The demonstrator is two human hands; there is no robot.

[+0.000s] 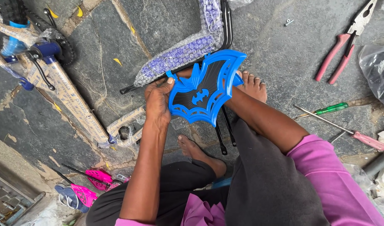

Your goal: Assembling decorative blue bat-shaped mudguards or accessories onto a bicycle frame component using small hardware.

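Holding one blue bat-shaped plate (pixel 202 90), two screwdrivers (pixel 340 129) nearby

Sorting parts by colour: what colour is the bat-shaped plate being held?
Blue with a black centre, head view.

Both hands meet at the blue bat-shaped plate (pixel 204 90), the left hand (pixel 157 102) gripping its left edge; the right hand is hidden behind it. Directly beyond the grip, the bubble-wrapped part (pixel 187 50) and thin black rods (pixel 227 21) block the way. Below the grip, two bare feet (pixel 252 86) and more black rods (pixel 223 134) crowd the floor. Left of the grip lies open stone floor (pixel 104 79) up to the wrapped bicycle frame (pixel 70 98). Right of the grip, bare stone runs to the pliers (pixel 342 50) and two screwdrivers (pixel 347 129).
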